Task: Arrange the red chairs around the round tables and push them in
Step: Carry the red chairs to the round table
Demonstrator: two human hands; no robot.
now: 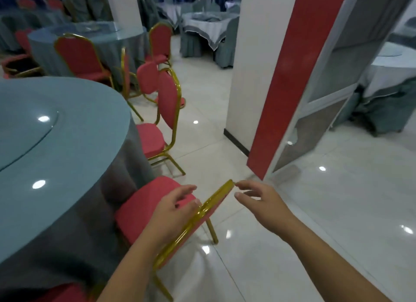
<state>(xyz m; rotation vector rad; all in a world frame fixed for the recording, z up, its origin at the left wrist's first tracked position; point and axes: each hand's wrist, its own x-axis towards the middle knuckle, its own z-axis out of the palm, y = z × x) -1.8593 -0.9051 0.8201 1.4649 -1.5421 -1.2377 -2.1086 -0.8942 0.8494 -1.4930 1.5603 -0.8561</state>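
A red chair (141, 205) with a gold frame stands right below me, its seat tucked against the skirt of the round blue-grey table (56, 144). My left hand (175, 209) hovers over the front of the backrest, fingers stretched out above the seat and the thumb beside the gold top rail (216, 198). My right hand (258, 198) is spread behind the rail's far end, with a fingertip at or just off its corner. Neither hand is wrapped round the frame. A second red chair (164, 112) stands further along the same table, facing it.
Several more red chairs (78, 56) ring a second round table (90, 34) behind. A white pillar with a red stripe (281, 76) and a grey partition (326, 99) stand to the right. Glossy white floor tiles (337, 211) spread right of the chair. Another red seat (60, 292) shows at the bottom left.
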